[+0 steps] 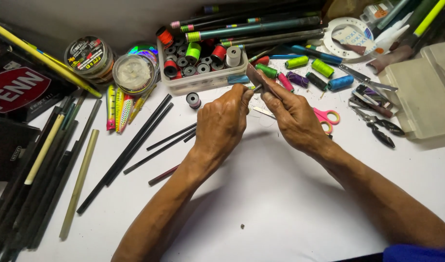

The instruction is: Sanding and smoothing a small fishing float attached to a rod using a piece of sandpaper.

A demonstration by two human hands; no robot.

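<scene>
Fingers of both hands are pinching together at scene centre: left hand [222, 123] gripping a thin rod [257, 88], right hand [293, 116] clamping a brown strip [259, 77] against it. Wrists are angling inward. Far left, round line spools [89, 57] are lying beside a black box with a red oval label [14, 90].
</scene>
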